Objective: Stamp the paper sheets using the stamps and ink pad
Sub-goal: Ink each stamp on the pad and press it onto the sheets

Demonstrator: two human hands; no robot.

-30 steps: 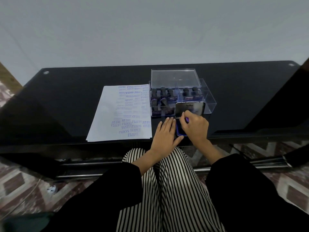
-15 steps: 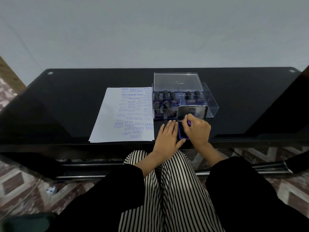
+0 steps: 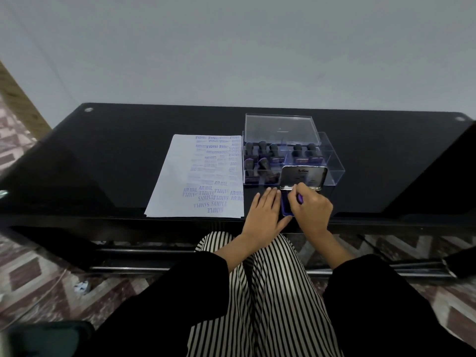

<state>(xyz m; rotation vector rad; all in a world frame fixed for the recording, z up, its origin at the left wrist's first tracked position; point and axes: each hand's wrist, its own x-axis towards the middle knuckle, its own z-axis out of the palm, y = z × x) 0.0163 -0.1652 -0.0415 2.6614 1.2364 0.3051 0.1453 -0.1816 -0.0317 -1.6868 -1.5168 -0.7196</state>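
Head view: right hand (image 3: 311,212) pinches stamp (image 3: 299,198) onto ink pad (image 3: 285,205) at tabletop (image 3: 123,163) near edge. Left hand (image 3: 265,213) lies flat, bracing ink pad. Best: press evenly, lift straight, go to paper sheet (image 3: 180,181).

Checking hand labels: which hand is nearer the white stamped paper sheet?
Left. The left hand lies flat just right of the white stamped paper sheet; the right hand, farther right, grips a purple stamp on the blue ink pad.
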